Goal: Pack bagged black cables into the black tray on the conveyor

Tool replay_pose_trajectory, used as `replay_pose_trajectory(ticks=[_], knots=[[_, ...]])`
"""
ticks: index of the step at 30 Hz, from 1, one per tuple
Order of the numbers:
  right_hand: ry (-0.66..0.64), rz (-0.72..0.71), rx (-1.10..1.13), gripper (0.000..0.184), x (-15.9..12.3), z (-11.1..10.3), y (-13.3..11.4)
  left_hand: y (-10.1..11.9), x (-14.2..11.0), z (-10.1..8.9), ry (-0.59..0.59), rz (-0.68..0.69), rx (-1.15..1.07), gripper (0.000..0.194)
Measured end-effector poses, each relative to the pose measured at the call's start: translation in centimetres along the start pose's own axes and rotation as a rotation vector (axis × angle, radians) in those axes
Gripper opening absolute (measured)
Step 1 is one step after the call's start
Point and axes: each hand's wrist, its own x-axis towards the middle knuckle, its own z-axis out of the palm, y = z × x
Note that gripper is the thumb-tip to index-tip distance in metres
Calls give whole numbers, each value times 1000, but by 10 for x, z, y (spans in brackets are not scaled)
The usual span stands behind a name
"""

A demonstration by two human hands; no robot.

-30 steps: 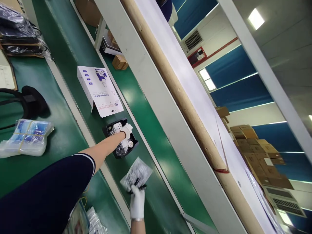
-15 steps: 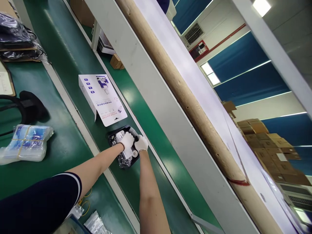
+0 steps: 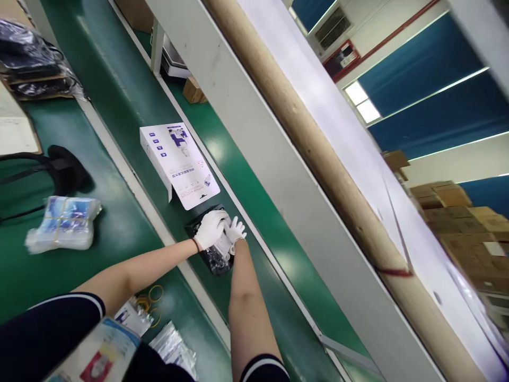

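Both hands wear white gloves and work over a black tray [image 3: 203, 211] on the green belt. My left hand [image 3: 212, 229] lies across the tray's upper part, its fingers bent together over the contents; what they hold is hidden. Close beside it, my right hand [image 3: 236, 230] has its fingers spread at the tray's right side, with nothing visibly gripped. White plastic parts [image 3: 223, 245] and a clear-bagged item [image 3: 218, 262] show in the tray below the hands. Just beyond the tray, a white printed box [image 3: 186, 164] lies with its near end flap hanging open.
A banded plastic-wrapped bundle [image 3: 69, 223] and a black strap-like object [image 3: 66, 170] lie on the left table. Yellow rubber bands [image 3: 155, 293] and bagged packets [image 3: 175, 347] sit near my body. A grey beam [image 3: 254, 111] runs along the right, above the belt.
My left hand has shifted further over the tray, covering more of the parts. My right hand's fingers have lifted from the tray's edge and spread. The camera view has shifted slightly.
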Motion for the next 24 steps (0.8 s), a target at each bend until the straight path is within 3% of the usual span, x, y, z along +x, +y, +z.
replay_pose_trajectory(ticks=[1,3,5,8,11,13,15,20,24], knots=[[35,18,18,80,-9,-1,3,-2,-25,-20,0,69,-16,32],[137,60,65,76,-38,1,14,-14,-88,-67,-112,177,14,33],[232,118,115,70,-88,16,32,-34,-157,-119,-284,154,112,36],[249,274,183,67,-197,64,61,-61,-254,-194,-420,-5,249,34],[105,474,233,75,-316,123,73,-67,-316,-245,-449,-123,311,34],[-1,592,255,94,-376,154,70,-58,-334,-260,-475,-155,318,34],[-62,691,262,113,-413,174,66,-43,-338,-261,-520,-148,302,34],[-67,866,297,132,-440,185,70,-3,-324,-245,-615,-8,231,33],[-45,903,380,114,-453,180,86,18,-325,-234,-667,91,209,33]])
